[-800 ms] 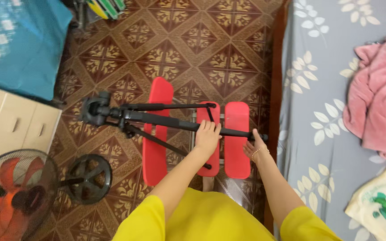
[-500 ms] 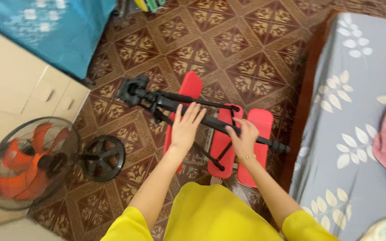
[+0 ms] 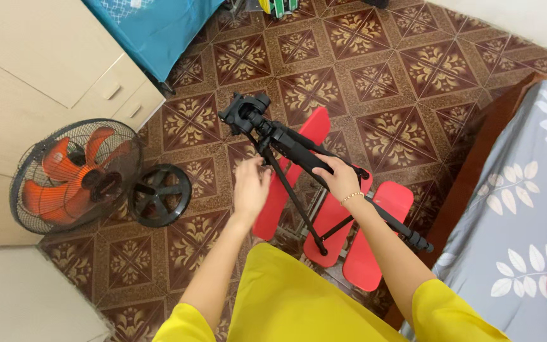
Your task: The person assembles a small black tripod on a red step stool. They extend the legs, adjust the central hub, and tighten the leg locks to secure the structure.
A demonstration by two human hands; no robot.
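Brown patterned tile floor [image 3: 413, 69], grey leaf-print bed [image 3: 527, 209] at right, orange fan [image 3: 74, 174] at left by a cream cabinet [image 3: 39, 76]. Black tripod [image 3: 299, 152] is lying tilted over a red folding chair [image 3: 349, 234], head pointing far-left. Right hand [image 3: 340, 180] is gripping the tripod's body. Left hand [image 3: 251, 187] is hovering loosely open just beside one spread leg, contact unclear.

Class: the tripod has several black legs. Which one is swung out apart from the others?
The thin leg beside the left hand, angling down to a foot over the red slats. The others stay bundled along the tripod under the right hand.
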